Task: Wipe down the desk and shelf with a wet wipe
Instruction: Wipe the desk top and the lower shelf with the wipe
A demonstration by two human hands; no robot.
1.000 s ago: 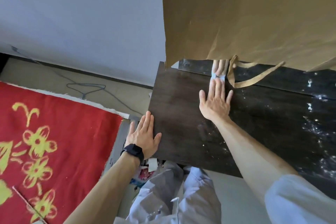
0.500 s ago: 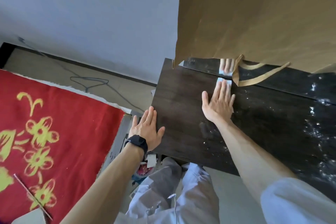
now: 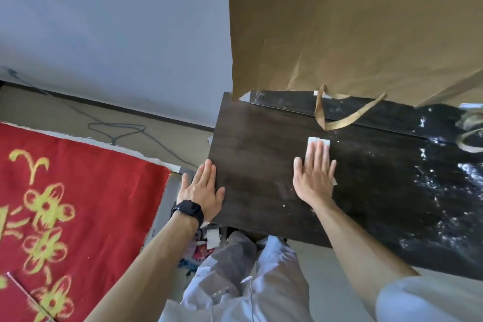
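Right hand [image 3: 315, 178] has slid the wet wipe [image 3: 318, 144] back, just below the bag handle [image 3: 339, 119], fingers [image 3: 317, 155] flat pressing it to the tabletop [image 3: 256, 165]; left hand [image 3: 202, 191] flat, released, well left of that handle; unpinched wipe could bunch or slip out.

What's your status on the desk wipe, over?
Right hand flat on wet wipe, pressing desk. Left hand braces desk edge. Paper bag handle lies ahead.

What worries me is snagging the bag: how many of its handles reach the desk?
2. One handle loops down just beyond the right hand and wet wipe; the other lies at the right edge, partly cut off. The paper bag may hide more.
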